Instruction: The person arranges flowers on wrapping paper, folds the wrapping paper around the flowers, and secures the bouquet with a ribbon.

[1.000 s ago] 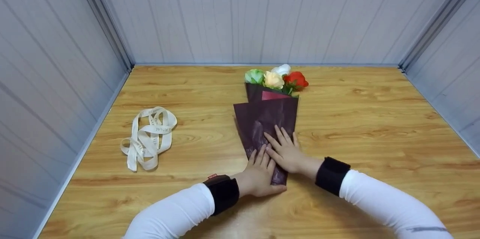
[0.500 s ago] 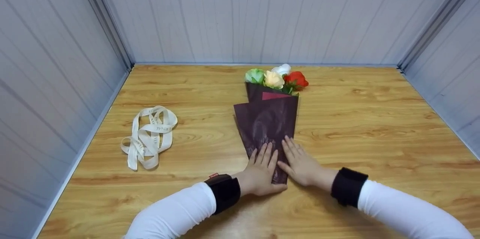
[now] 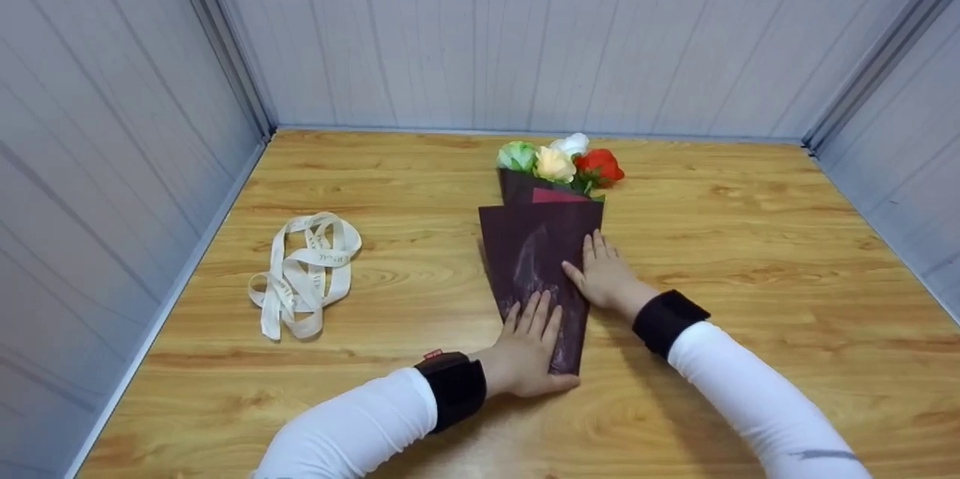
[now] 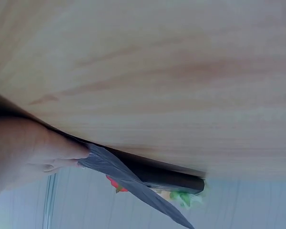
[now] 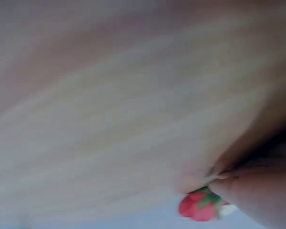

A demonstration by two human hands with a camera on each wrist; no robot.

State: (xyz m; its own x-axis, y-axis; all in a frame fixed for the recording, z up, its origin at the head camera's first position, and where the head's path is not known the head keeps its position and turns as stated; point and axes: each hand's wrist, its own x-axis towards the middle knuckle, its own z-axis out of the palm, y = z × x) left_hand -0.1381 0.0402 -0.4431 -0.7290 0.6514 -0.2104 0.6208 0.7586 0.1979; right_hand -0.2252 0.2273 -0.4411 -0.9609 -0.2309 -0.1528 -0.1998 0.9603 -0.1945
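Observation:
A bouquet wrapped in dark maroon paper (image 3: 517, 239) lies on the wooden table. Out of its far end show a green flower (image 3: 517, 155), a cream flower (image 3: 556, 164), a white flower (image 3: 571, 144) and a red flower (image 3: 600, 166). My left hand (image 3: 529, 351) rests flat on the narrow lower part of the paper, fingers spread and thumb along the bottom edge. Along the right edge of the wrapping lies my right hand (image 3: 607, 278), its fingers straight and thumb over the paper. The left wrist view shows the wrapper's loose flap (image 4: 133, 183) standing up past the fingertips.
A loosely heaped cream ribbon (image 3: 307, 276) with printed letters lies on the left of the table (image 3: 750, 261). Pale panelled walls (image 3: 480, 28) enclose the back and both sides.
My right hand first slid off the middle of the paper toward the lower right, then moved up along its right edge. The left hand stays pressed in place. The head view has shifted slightly.

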